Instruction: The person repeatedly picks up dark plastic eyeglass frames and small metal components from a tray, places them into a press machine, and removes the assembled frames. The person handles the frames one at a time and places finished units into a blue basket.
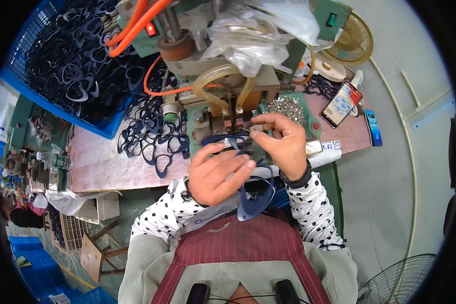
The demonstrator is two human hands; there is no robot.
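Observation:
My left hand (217, 175) hovers palm down before the press, fingers loosely spread. Its foremost fingertip is at the edge of a dark blue band-like piece (218, 138) under the press head; whether it touches is unclear. My right hand (285, 144) is beside the press tips (233, 123), thumb and forefinger pinched together. Anything between them is too small to make out. Below the hands, a dark blue looped piece (256, 202) hangs in front of my red apron (238, 240). Its upper end is partly hidden.
A blue crate (104, 130) full of dark blue loops stands left, with a loose heap (154, 139) beside it. Small metal parts (288, 107) fill a tray right of the press. A phone (342, 104), a blue slim object (373, 127) and a fan (350, 38) are farther right.

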